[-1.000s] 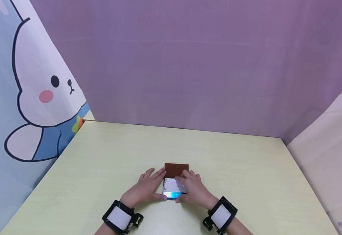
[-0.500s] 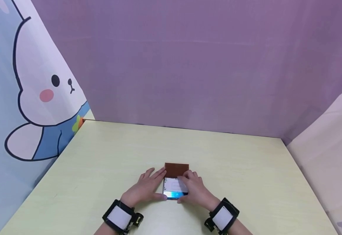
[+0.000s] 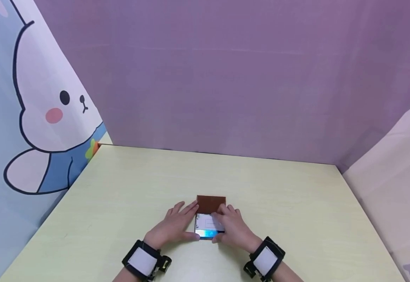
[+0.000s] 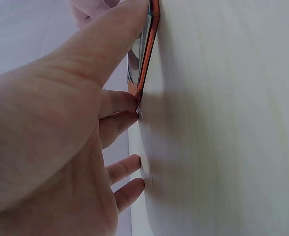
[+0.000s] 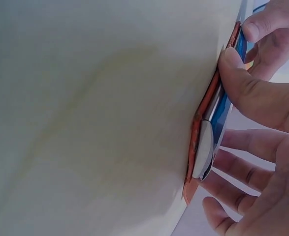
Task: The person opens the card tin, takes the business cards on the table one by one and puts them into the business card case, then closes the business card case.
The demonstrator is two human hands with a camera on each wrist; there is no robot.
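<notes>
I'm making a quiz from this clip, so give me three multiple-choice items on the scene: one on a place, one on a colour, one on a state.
1. Where does the card lie?
A. on the brown holder
B. on the floor
C. against the purple wall

2. What colour is the table?
A. red
B. pale yellow-green
C. black

3. How is the left hand?
A. raised in the air
B. fist closed round a cup
C. fingers straight, flat beside the card

Answers: 1 A, the holder's brown end shows beyond the card; 2 B, the head view shows it; 3 C, the fingers lie on the table at the card's left edge, with the right hand opposite.
</notes>
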